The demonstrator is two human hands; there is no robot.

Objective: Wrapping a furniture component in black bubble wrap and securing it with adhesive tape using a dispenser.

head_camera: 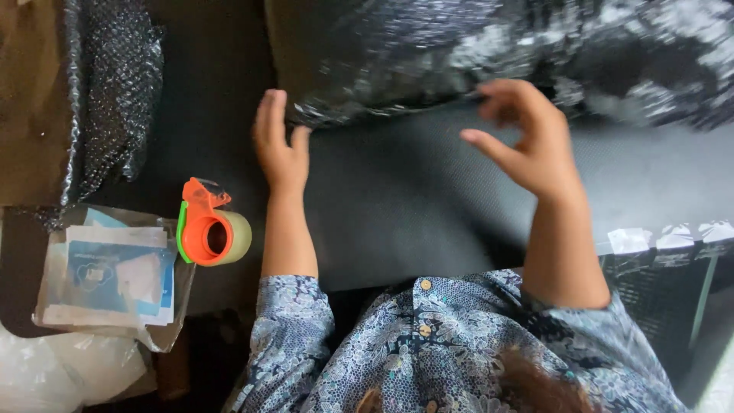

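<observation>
A big bundle of bubble wrap (489, 53) lies on the dark mat (405, 206), just beyond the fingertips of both hands. The right hand (527, 145) hovers with fingers curled and spread, gripping nothing, its fingertips at the wrap's near edge, while the left hand (279, 145) lies flat with fingers straight, tips touching that edge. An orange tape dispenser (210, 226) sits just left of the left wrist.

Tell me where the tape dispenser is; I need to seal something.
In the head view, the orange tape dispenser sits on the dark mat, just left of the person's left forearm, beside the stack of blue-and-white packets.
</observation>
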